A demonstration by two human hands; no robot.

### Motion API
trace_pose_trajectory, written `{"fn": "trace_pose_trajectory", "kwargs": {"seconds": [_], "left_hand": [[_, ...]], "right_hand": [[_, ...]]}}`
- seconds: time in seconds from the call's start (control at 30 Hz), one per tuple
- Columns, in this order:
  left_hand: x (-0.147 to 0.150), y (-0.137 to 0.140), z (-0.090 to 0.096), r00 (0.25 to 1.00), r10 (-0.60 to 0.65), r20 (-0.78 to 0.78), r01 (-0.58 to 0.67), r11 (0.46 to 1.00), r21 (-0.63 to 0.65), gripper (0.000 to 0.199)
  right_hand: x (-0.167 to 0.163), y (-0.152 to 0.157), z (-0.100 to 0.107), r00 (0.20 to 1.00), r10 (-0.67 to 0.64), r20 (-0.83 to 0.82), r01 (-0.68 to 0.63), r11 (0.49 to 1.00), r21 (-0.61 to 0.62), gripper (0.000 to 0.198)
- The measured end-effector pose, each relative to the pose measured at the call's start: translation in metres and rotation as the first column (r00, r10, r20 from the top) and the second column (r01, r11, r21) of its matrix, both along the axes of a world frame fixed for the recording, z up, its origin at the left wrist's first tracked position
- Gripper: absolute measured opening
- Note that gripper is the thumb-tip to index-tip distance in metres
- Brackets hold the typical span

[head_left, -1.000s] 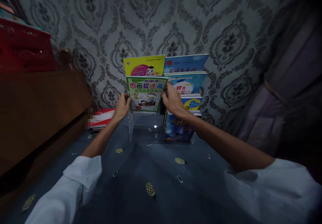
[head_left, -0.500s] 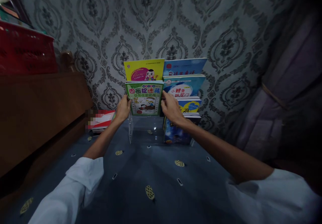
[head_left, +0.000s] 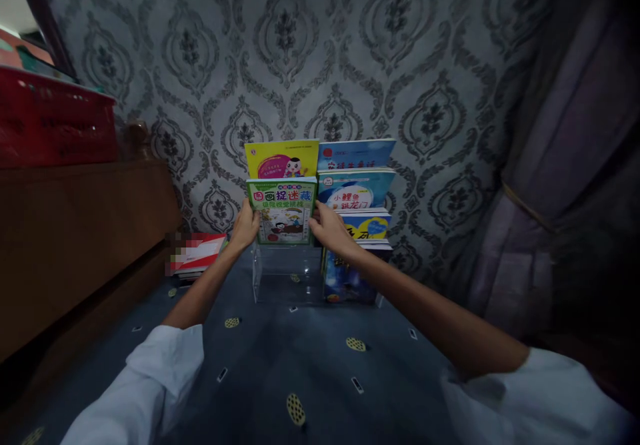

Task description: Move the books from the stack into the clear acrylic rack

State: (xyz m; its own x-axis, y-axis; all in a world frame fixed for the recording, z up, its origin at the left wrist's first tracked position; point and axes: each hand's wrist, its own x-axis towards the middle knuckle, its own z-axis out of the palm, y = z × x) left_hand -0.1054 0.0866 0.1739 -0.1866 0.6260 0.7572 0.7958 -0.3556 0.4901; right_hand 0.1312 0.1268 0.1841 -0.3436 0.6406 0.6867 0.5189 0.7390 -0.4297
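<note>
Head view, the only one to report: from where I stand, the green book (head_left: 284, 225) is upright in the left column of a clear rack (head_left: 257, 278), in front of and lower than the yellow book (head_left: 280, 158), with a bare tier showing below it. The left hand (head_left: 246, 226) is closed on its left edge and the right hand (head_left: 333, 228) on its right edge, fingers drawn in, neither spread; whether they hold one book or several together cannot be told. Nor can I tell whether the lower edge bears on the rack or hangs just clear. The right column is filled in steps: blue book (head_left: 357, 153) at the back, teal book (head_left: 370, 181) next, then a blue-and-yellow book (head_left: 367, 226), and a dark book (head_left: 350, 281) foremost. The right forearm passes in front of that column. A red book (head_left: 203, 251) lies on a pile beyond the left forearm. In my judgement, sound handling here calls for even pressure at both edges, the cover kept square to the rack, and the lower edge felt against a tier before either hand lets go. The right wrist should keep off the neighbouring covers; an uneven release could tip the book forward.
</note>
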Motion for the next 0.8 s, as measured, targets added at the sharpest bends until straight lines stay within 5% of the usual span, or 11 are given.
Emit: {"fn": "trace_pose_trajectory", "kwargs": {"seconds": [0.33,0.8], "left_hand": [[-0.006,0.003,0.002,0.999,-0.042,0.015,0.042,0.999,-0.02,0.026],[-0.01,-0.005,0.004,0.997,-0.076,0.002,0.076,0.995,-0.065,0.025]], "right_hand": [[-0.006,-0.004,0.022,0.994,-0.081,0.074,0.098,0.96,-0.263,0.032],[-0.005,-0.012,0.025,0.993,-0.066,0.102,0.096,0.942,-0.323,0.024]]}}
